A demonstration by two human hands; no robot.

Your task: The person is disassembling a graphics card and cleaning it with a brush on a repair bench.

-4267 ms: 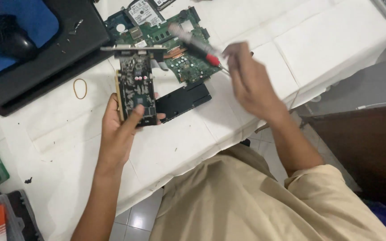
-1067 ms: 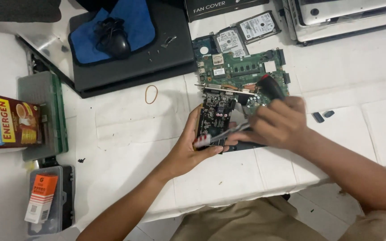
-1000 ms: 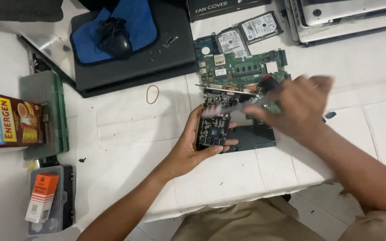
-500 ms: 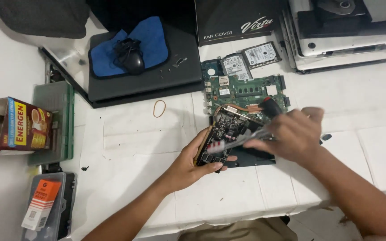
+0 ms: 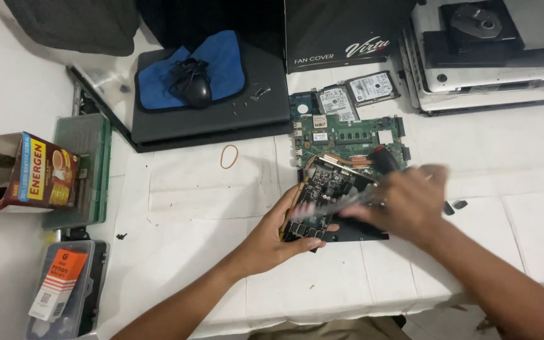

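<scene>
Leftmost, a red and yellow cardboard carton [image 5: 42, 171] lies beside a green translucent plastic organiser box [image 5: 89, 167], with a clear lidded plastic case bearing an orange label [image 5: 61, 289] nearer the table's edge. Further right, a black wired mouse [image 5: 193, 88] sits on a blue cloth [image 5: 221, 60] atop a black closed laptop [image 5: 221, 119]; a tan rubber band [image 5: 229, 156] lies on the white paper-covered table [image 5: 177, 208] just below it. At centre, the left hand [image 5: 278, 242] grips the lower end of a small black expansion card with gold connectors [image 5: 322, 201], fingers curled under it and thumb pressed along its near edge, holding it tilted above a flat black panel [image 5: 363, 233]. The right hand [image 5: 404, 204] is closed around a screwdriver with a black and red handle [image 5: 382, 160], its shaft blurred, crossing the card's upper part. Behind both lies a green bare laptop motherboard [image 5: 354, 135], then two silver hard drives [image 5: 354, 97].
</scene>
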